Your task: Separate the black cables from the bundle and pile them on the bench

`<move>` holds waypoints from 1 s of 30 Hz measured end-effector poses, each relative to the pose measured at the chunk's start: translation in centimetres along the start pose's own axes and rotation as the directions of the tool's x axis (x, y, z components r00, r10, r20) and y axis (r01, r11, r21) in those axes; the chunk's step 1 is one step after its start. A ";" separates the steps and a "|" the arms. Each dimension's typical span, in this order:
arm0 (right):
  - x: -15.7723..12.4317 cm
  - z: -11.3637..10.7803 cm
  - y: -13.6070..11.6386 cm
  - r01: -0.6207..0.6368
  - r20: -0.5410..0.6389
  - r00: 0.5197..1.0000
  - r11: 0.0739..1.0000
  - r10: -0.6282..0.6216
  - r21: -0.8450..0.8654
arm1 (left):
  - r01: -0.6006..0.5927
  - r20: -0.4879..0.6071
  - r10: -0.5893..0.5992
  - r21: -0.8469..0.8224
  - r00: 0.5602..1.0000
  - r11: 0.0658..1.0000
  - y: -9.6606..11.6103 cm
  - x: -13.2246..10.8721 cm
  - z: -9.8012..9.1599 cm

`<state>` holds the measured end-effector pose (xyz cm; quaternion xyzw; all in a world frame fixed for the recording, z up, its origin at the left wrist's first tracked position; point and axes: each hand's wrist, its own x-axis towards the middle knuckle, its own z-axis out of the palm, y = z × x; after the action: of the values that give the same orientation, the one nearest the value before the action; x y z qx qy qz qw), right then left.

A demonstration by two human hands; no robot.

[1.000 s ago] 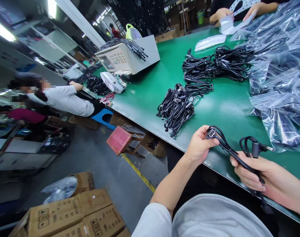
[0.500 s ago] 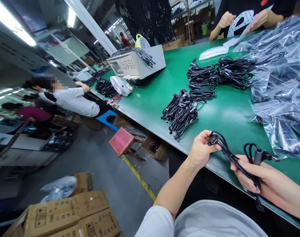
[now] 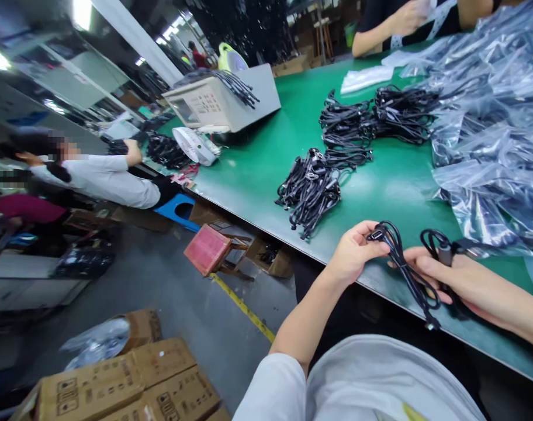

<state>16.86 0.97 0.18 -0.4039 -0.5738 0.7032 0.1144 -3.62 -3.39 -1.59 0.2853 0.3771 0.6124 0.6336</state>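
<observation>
My left hand [image 3: 356, 248] pinches a black cable [image 3: 407, 266] by its socket-like plug. That cable is folded into a bundle and slants down to the right, its small connector end hanging past the table's front edge. My right hand [image 3: 450, 275] is closed round a second black cable [image 3: 433, 241], with a loop and a thick barrel-shaped part sticking up past the thumb. Its fingers lie behind the first bundle; whether they touch it I cannot tell. Beyond my hands, a pile of bundled black cables [image 3: 310, 190] lies on the green table [image 3: 249, 181].
More bundled cables [image 3: 402, 114] lie farther back. Clear plastic bags [image 3: 490, 158] are heaped at the right, near a co-worker's hand [image 3: 409, 17]. A beige instrument [image 3: 231, 99] and a white fan [image 3: 194, 146] stand at the left. Below are a red stool [image 3: 207, 248] and cartons [image 3: 117, 380].
The bundle in my left hand has come apart from my right hand's grip and now hangs freely at its lower end. My right hand has shifted left and up. The view has turned slightly.
</observation>
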 end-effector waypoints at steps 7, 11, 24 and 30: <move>-0.2 1.9 -2.2 0.038 0.035 0.998 0.980 -0.046 0.197 | 0.015 0.065 -0.021 0.093 0.998 0.996 -0.4 0.3 0.4; 0.1 1.1 -2.0 0.119 -0.165 0.984 0.940 -0.069 0.318 | 0.002 0.084 -0.015 0.152 0.996 0.988 -0.9 -1.0 0.9; -0.1 -0.5 -2.1 0.274 -0.273 0.946 0.881 -0.174 0.386 | 0.178 0.099 -0.230 0.378 0.968 0.909 -2.1 -5.0 3.8; -0.8 -0.9 -2.6 0.428 -0.280 0.892 0.860 -0.354 0.276 | 0.127 0.085 -0.172 0.385 0.981 0.914 -2.2 -5.0 3.2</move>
<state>17.23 1.89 2.87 -0.3282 -0.5019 0.7020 0.3841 0.48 -8.20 -0.96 0.4075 0.4711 0.4601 0.6327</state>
